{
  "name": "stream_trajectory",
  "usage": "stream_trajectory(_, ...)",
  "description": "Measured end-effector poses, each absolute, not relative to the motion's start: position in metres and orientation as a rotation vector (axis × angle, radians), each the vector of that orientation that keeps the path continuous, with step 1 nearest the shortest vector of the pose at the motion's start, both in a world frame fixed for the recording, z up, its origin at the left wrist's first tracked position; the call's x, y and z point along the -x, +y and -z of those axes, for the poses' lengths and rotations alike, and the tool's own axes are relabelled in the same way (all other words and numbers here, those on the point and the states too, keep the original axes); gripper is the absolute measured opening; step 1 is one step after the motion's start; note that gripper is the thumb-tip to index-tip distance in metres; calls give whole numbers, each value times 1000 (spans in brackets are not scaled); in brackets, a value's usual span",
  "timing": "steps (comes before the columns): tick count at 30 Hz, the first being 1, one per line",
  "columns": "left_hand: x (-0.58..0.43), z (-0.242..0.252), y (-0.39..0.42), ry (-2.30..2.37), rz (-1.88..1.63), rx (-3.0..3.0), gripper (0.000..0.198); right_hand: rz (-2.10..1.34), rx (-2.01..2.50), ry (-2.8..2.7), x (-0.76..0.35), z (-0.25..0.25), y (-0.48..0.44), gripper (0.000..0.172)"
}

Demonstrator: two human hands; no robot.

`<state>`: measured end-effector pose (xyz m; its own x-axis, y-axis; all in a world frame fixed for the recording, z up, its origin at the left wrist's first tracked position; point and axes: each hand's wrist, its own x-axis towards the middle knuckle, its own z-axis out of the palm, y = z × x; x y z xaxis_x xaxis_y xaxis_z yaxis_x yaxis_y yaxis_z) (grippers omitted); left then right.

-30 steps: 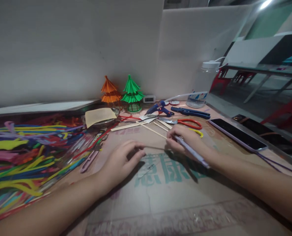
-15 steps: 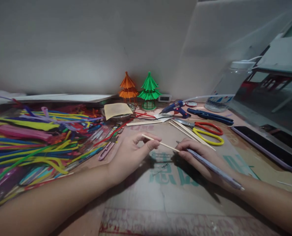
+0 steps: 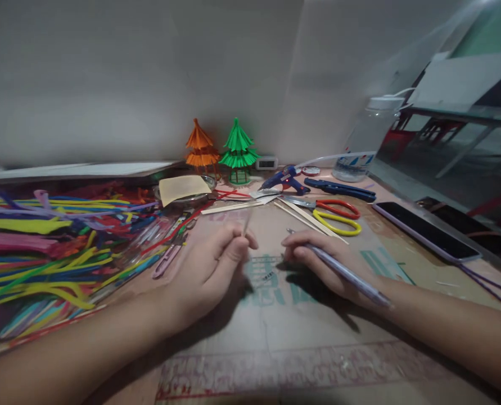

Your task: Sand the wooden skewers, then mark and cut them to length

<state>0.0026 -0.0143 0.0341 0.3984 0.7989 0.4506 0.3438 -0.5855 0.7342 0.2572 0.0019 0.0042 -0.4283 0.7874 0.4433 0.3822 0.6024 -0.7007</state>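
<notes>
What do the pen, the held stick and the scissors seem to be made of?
Pen in the right hand: probably plastic, its smooth violet-grey barrel faintly shiny.
Stick in the left hand: likely bare wood or bamboo, thin and pale, but blurred.
Scissors: grey blades, apparently metal; smooth red and yellow handles, perhaps plastic or rubber-coated.

It is dim, with blur towards the sides.

Behind the table [image 3: 242, 343] rises a grey wall [image 3: 127, 84]; to its right, a farther table [image 3: 465, 115] over grey floor [image 3: 456, 191].
</notes>
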Motion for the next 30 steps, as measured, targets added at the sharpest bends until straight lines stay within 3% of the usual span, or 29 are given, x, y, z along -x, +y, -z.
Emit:
stream_trajectory(5, 9, -30, 5, 1454, -594, -2731, 32, -428, 801, -1903, -271, 6, 9, 16)
stream_trajectory(8, 5, -11, 15, 1422, -328, -2750, 41, -200, 663, -2132, -269, 2, 11, 14)
stream_trajectory(14, -12, 14, 9, 1141, -455, -2842, 43, -88, 754, -2426, -260, 2, 19, 22)
stream_trajectory(19, -8, 3, -2, 1085, -693, -2966, 35, -64, 954, -2457, -270, 4, 27, 20)
stream_trajectory(23, 4, -2, -24, 1016, -403, -3124, 27, -186, 1150, -2431, -282, 0, 35, 15)
stream_trajectory(30, 2, 12, -40, 1058, -213, -3118, 42, -197, 1109, -2451, -279, 3, 38, 25)
